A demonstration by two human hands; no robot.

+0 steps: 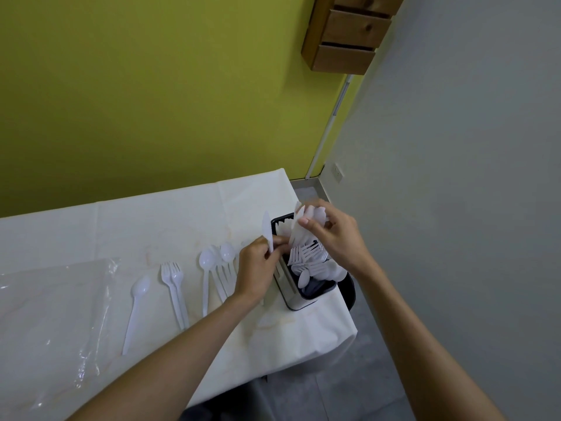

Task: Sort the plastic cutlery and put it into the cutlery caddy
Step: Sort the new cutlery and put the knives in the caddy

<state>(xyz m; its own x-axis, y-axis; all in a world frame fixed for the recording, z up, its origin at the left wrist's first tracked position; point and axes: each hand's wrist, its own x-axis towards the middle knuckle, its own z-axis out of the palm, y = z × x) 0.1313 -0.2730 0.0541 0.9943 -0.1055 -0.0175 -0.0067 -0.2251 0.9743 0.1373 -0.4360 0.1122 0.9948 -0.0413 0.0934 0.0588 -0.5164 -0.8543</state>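
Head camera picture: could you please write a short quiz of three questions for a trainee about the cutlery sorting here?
1. True or false: the left hand pinches a knife.
2. Which piece lies farthest left on the table? A. a lone spoon B. a pair of forks C. a second knife
3. Fill in: the right hand grips a bundle of cutlery above the ____.
Key: 1 true; 2 A; 3 caddy.
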